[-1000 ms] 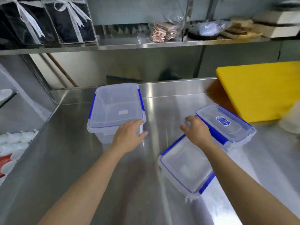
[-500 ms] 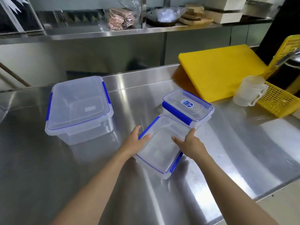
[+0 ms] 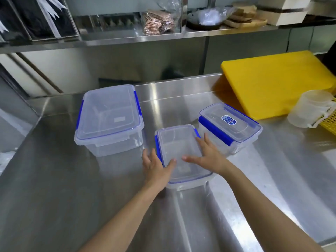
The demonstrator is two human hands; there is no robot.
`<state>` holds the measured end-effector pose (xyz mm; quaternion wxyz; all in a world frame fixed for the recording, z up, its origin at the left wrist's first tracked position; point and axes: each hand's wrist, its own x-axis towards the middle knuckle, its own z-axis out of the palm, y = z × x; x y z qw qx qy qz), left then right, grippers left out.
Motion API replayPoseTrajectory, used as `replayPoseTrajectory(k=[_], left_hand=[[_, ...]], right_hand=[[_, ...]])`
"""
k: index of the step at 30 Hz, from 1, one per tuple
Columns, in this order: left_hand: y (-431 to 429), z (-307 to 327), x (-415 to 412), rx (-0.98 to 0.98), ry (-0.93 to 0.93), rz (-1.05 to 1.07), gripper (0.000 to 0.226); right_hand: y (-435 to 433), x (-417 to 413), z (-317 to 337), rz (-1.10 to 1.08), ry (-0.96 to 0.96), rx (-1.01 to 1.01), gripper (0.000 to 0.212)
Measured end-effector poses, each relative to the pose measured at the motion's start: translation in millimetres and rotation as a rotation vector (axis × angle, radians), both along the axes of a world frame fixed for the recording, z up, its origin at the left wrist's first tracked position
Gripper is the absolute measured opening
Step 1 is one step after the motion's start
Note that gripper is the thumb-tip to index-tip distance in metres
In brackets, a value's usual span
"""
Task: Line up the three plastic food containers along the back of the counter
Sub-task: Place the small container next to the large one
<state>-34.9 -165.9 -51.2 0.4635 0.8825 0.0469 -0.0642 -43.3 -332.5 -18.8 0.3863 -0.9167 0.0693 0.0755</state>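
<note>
Three clear plastic containers with blue lid clips stand on the steel counter (image 3: 54, 179). The large container (image 3: 109, 117) is at the back left. A smaller one with a blue label (image 3: 231, 128) sits at the right. Between them, nearer to me, is the middle container (image 3: 178, 146). My left hand (image 3: 156, 166) grips its left near corner, thumb on the lid. My right hand (image 3: 207, 155) lies flat on the right side of its lid, fingers spread.
A yellow cutting board (image 3: 276, 80) leans at the back right. A clear measuring jug (image 3: 312, 108) and a yellow basket (image 3: 330, 120) stand at the right edge. A steel shelf (image 3: 127, 37) with packages runs above the counter's back.
Both hands have turned the middle container from a diagonal to straight, with its long side pointing to the back, and pushed it a little away from the labelled one.
</note>
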Motion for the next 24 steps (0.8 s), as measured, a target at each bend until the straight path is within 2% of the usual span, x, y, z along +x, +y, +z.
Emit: replayPoseTrajectory(k=[2,3,5,7,10,17,24], left_hand=[[10.0,8.5,-2.5,0.059,0.065,-0.122,0.116],[13.8,12.3,-4.7,0.107,0.081,-0.187,0.127],[18.0,14.2,-7.8,0.235,0.069,-0.307,0.135],[18.7,10.6,-6.6,0.349,0.048,-0.379,0.135],[15.7,5.5,-2.2,0.394,0.001,-0.409,0.122],[7.8,0.2,23.3,0.432,-0.293,-0.36,0.067],[-0.1,-3.9,74.3,0.494,-0.288,-0.327,0.055]], right_hand=[[-3.0,-5.8,3.4,0.209,0.108,-0.133,0.105],[-5.3,-8.1,2.5,0.295,0.187,-0.228,0.11],[-8.3,-8.0,-3.1,0.394,0.266,-0.392,0.114],[-8.6,-5.2,-7.7,0.411,0.241,-0.422,0.115],[-11.8,2.8,-9.6,0.408,0.209,-0.37,0.115],[-16.3,45.5,-7.4,0.314,0.147,-0.227,0.102],[-3.8,102.3,1.6,0.351,0.092,-0.332,0.084]])
